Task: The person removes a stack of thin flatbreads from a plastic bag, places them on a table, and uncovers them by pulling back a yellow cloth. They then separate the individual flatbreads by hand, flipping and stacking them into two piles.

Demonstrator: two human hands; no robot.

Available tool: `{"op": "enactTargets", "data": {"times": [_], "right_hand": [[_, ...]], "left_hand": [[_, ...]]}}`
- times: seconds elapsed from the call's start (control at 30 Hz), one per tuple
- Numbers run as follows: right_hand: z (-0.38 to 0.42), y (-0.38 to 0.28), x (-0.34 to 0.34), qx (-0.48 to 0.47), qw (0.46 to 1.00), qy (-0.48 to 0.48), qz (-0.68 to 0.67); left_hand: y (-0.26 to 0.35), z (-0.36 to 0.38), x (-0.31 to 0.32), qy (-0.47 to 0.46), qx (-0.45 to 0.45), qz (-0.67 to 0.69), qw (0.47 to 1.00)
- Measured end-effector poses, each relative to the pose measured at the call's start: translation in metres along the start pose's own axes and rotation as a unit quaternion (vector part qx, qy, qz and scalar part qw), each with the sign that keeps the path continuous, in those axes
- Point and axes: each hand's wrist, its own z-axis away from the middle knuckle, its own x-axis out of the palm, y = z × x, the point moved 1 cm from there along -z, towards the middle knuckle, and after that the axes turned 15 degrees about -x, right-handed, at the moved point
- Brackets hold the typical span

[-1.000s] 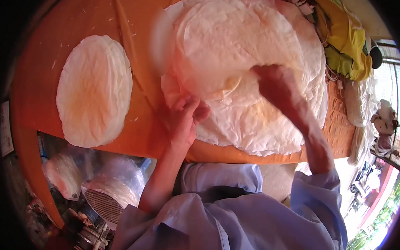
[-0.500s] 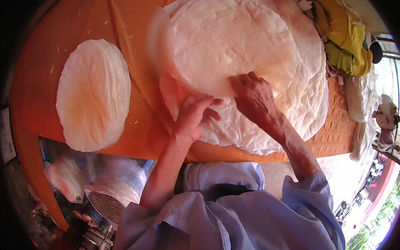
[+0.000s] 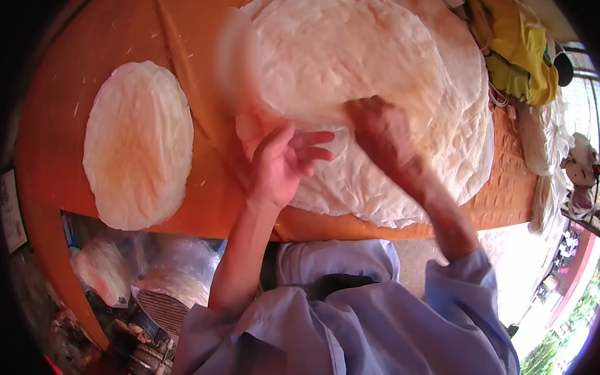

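Note:
A pile of large, thin, round white sheets, wrinkled like rice paper or thin flatbread, lies in front of me. My right hand (image 3: 384,128), slightly blurred, is closed at the near edge of the top sheet (image 3: 341,47), its fingertips pinching the rim. Below the top sheet's edge, the lower sheets (image 3: 379,191) spread out towards me. My left hand (image 3: 282,163) is beside that edge, palm turned up and fingers apart, holding nothing. Off to the left, a smaller oval sheet (image 3: 138,147) lies flat by itself.
An orange-brown covered table (image 3: 214,204) carries the sheets. Yellow cloth (image 3: 519,41) and clear plastic bags (image 3: 543,139) hang at the right. Under the table's left side are plastic-wrapped bundles (image 3: 101,267) and a ribbed round object (image 3: 165,308). A blurred pale patch covers part of the pile's left edge.
My left hand has drawn slightly left, off the top sheet's edge, and its fingers have spread. My right hand has shifted slightly up, still at the edge.

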Motion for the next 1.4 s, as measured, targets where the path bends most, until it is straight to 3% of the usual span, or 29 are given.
{"op": "enactTargets", "data": {"times": [0.03,0.1,0.17,0.27,0.37,0.47,0.53,0.6,0.67,0.7,0.8,0.9,0.93,1.0,1.1,1.2,1.4], "right_hand": [[-0.013,0.01,-0.026,0.031,0.993,-0.102,0.042],[-0.043,0.026,-0.094,0.046,0.991,-0.044,0.116],[-0.06,-0.002,-0.156,0.05,0.99,0.046,0.122],[-0.034,-0.021,-0.142,0.028,0.99,-0.035,0.13],[0.004,0.003,-0.07,0.056,0.989,-0.132,0.025],[0.005,0.034,-0.056,0.029,0.992,-0.109,0.051],[-0.027,0.066,-0.094,0.017,0.989,-0.12,0.089],[-0.069,0.06,-0.148,0.037,0.985,0.015,0.167],[-0.098,0.007,-0.193,0.079,0.97,0.047,0.223],[-0.093,0.008,-0.184,0.025,0.97,0.072,0.23],[-0.086,0.006,-0.099,0.016,0.986,-0.047,0.159],[-0.053,0.025,0.014,-0.022,0.993,-0.097,0.064],[-0.05,0.016,0.014,-0.049,0.998,-0.024,0.025],[-0.05,0.009,0.0,0.006,0.993,-0.115,0.038],[-0.042,0.013,-0.012,0.029,0.993,-0.091,0.067],[-0.049,0.012,-0.007,0.039,0.988,-0.14,0.057],[-0.067,-0.017,0.034,-0.029,0.996,-0.085,0.023]], "left_hand": [[-0.002,0.01,0.003,0.006,0.007,-0.024,1.0],[-0.018,0.024,-0.012,0.077,0.003,-0.102,0.992],[-0.037,0.035,-0.028,0.144,-0.018,-0.143,0.979],[-0.051,0.037,-0.036,0.195,-0.007,-0.167,0.966],[-0.049,0.024,-0.036,0.194,0.062,-0.113,0.972],[-0.026,0.012,-0.02,0.199,0.102,-0.08,0.971],[-0.015,-0.001,-0.021,0.158,0.076,-0.036,0.984],[-0.012,-0.015,-0.029,0.134,0.065,-0.001,0.989],[-0.011,-0.014,-0.028,0.128,0.084,0.0,0.988],[-0.013,-0.013,-0.027,0.126,0.092,0.0,0.988],[-0.01,-0.004,-0.01,0.206,0.142,-0.03,0.968],[-0.002,-0.011,-0.022,0.165,0.111,0.029,0.98],[0.001,-0.013,-0.025,0.158,0.101,0.026,0.982],[0.004,-0.016,-0.032,0.15,0.079,0.023,0.985],[0.003,-0.019,-0.025,0.16,0.061,0.031,0.985],[0.0,-0.024,-0.024,0.149,0.065,0.024,0.986],[0.008,-0.022,-0.017,0.131,0.068,-0.011,0.989]]}}
